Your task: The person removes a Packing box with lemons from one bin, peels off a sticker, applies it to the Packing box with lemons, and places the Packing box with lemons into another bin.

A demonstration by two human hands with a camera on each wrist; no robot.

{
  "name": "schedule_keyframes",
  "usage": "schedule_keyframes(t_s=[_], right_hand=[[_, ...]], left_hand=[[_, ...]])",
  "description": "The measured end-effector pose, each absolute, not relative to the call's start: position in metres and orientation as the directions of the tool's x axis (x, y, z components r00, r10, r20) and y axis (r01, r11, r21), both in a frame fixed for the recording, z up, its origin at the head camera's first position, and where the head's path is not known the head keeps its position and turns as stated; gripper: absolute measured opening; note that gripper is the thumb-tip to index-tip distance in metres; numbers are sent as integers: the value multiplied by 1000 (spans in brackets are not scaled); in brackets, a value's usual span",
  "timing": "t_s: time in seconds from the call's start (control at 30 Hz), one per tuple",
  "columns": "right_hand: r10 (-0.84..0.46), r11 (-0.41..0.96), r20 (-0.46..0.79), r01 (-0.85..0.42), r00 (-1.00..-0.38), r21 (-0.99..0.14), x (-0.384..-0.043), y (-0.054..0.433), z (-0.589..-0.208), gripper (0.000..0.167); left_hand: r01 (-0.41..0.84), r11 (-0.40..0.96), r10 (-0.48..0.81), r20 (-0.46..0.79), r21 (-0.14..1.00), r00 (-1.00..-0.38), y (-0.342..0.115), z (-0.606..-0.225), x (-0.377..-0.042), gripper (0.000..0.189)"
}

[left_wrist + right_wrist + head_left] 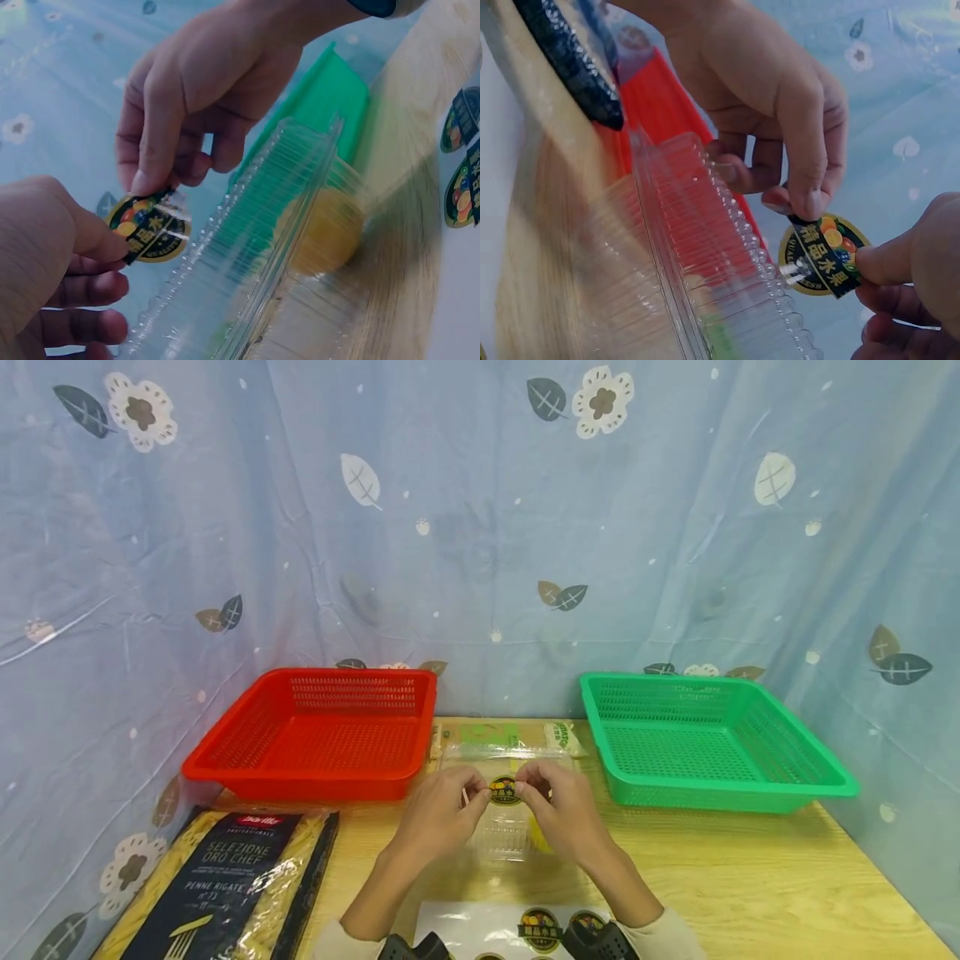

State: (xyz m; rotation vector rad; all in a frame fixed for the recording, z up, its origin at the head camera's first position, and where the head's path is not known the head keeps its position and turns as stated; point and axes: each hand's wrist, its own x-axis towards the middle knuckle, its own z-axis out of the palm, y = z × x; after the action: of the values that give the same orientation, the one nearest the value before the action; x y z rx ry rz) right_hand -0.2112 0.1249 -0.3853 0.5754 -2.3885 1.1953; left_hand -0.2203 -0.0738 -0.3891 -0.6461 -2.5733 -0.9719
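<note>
A round black-and-gold fruit sticker (pixel 504 790) is stretched between both hands, held by its two sides. My left hand (pixel 441 810) pinches one end between thumb and forefinger; my right hand (pixel 564 814) pinches the other. Just beneath the hands is a clear plastic clamshell box (pixel 498 850) with a ribbed edge. A round yellow-orange thing (pixel 320 230) shows through its clear wall in the left wrist view. Both wrist views show the sticker (pixel 823 255) close to the box's scalloped rim (pixel 761 259), printed side visible.
A white sheet of similar stickers (pixel 465 927) lies at the front edge. The red basket (pixel 322 785) stands back left, the green basket (pixel 712 797) back right. A penne pasta bag (pixel 225 877) lies front left. Behind the box is another printed packet (pixel 468 732).
</note>
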Motion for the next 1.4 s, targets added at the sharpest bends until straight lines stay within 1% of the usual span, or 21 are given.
schedule_keyframes(t_s=[0.17,0.33,0.53,0.7,0.83,0.97,1.13,1.27,1.4], right_hand=[[-163,558,535,-524,-829,-643,-222,123,-389,6],[-145,583,535,-509,-832,-633,-230,123,-395,10],[-135,638,524,-478,-841,-603,-235,124,-403,11],[-163,700,537,-480,-828,-528,-236,122,-404,10],[-196,759,564,-488,-802,-431,-238,119,-406,13],[-197,793,581,-477,-790,-379,-238,118,-409,15],[-187,818,560,-444,-807,-366,-237,117,-409,13],[-162,826,529,-407,-833,-389,-238,116,-410,15],[-135,831,501,-374,-855,-413,-238,116,-411,18]], left_hand=[[509,692,295,444,511,-846,-68,-390,-231,17],[498,711,309,416,497,-855,-66,-393,-240,16],[454,759,286,386,466,-877,-62,-396,-243,16],[437,791,284,377,428,-882,-60,-395,-247,17],[402,814,252,368,419,-895,-60,-396,-248,17],[363,829,228,335,426,-914,-58,-398,-248,15],[315,846,187,314,431,-931,-55,-399,-249,18],[294,859,169,311,418,-935,-53,-398,-250,22],[293,865,173,306,408,-936,-53,-398,-250,21]])
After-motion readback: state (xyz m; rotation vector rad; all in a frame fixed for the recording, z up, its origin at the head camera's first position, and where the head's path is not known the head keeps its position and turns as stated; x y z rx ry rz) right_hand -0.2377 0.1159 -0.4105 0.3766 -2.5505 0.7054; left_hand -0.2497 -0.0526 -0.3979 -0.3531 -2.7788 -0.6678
